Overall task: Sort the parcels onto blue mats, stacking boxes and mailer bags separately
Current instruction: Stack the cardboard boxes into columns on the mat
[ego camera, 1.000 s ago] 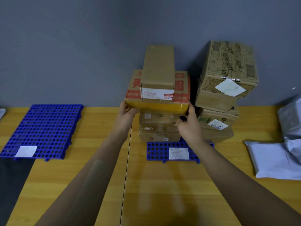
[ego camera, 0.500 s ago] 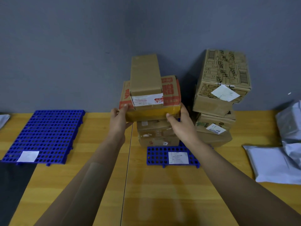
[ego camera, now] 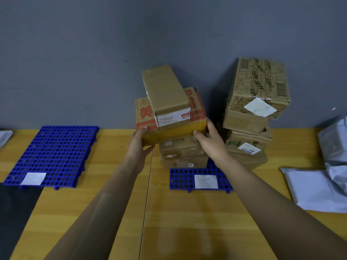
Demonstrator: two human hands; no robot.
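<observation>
Left hand and right hand hold a red-printed carton over the box stack on the blue mat.
Fingers grip its lower corners; keeping it level should stop the narrow box on top sliding.

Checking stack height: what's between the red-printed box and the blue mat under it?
Two plain brown boxes, stacked on that mat; head view.

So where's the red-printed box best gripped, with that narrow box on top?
Take the red-printed box by its lower front corners, from both sides, as the left hand and right hand do. It is wide and flat, with the narrow box askew on top, so level support seems safest.
</observation>
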